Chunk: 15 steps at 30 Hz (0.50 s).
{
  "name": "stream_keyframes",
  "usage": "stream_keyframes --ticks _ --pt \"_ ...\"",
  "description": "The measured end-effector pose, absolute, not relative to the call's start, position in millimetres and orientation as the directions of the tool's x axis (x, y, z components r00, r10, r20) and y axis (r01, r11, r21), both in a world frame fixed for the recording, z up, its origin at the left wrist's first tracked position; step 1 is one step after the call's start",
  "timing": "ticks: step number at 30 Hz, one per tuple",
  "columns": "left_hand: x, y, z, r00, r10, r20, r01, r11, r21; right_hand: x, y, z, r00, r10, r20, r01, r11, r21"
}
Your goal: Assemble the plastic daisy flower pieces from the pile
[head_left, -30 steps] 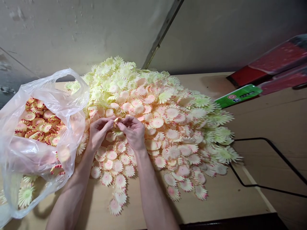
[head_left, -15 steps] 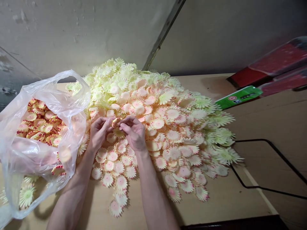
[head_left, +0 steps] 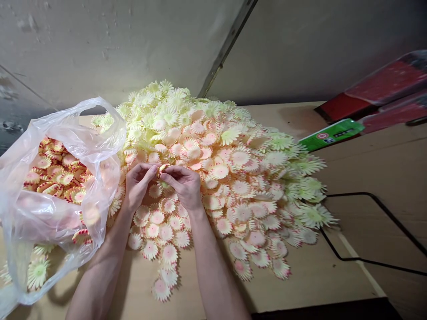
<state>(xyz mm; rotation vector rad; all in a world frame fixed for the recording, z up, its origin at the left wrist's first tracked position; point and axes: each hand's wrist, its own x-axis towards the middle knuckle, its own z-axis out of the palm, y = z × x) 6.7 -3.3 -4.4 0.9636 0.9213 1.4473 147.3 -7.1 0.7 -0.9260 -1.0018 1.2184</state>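
Observation:
Between the fingertips of both hands is a small cream flower piece (head_left: pixel 163 169) with red-tipped edges, seen partly edge-on. My left hand (head_left: pixel 140 183) pinches its left side, thumb uppermost. From the right, my right hand (head_left: pixel 184 183) closes thumb and fingers on the same piece. Below and around the hands spreads a wide heap of artificial flower heads (head_left: pixel 240 186), pink-centred ones nearest and pale green-yellow ones (head_left: pixel 160 106) behind. The fingers cover much of the held piece.
A clear plastic bag (head_left: pixel 46 213) holding red-edged flower pieces (head_left: pixel 63 173) stands at the left. On the right are a green packet (head_left: pixel 332 134), red objects (head_left: pixel 387 89) and a bent black metal frame (head_left: pixel 383 204). A grey wall (head_left: pixel 116 49) rises behind the table (head_left: pixel 300 280).
My right hand has shifted slightly left, nearer my left hand. The flower piece between them has turned and shows a narrower outline.

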Motion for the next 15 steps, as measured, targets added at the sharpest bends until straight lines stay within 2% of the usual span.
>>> stream_keyframes --ticks 9,12,15 --pt "6.3 -2.3 -5.5 -0.071 0.993 0.099 -0.350 -0.118 0.929 147.8 -7.5 -0.3 0.060 0.996 0.066 -0.353 0.083 -0.932" --pt "7.2 -1.6 -7.0 -0.100 0.994 0.043 -0.347 -0.075 0.935 149.2 -6.9 0.6 0.067 0.996 0.050 -0.357 0.071 -0.931" --pt "8.9 -0.4 -6.0 -0.098 0.995 -0.030 -0.426 -0.015 0.904 151.4 -6.6 4.3 0.028 0.999 0.039 -0.418 0.047 -0.907"
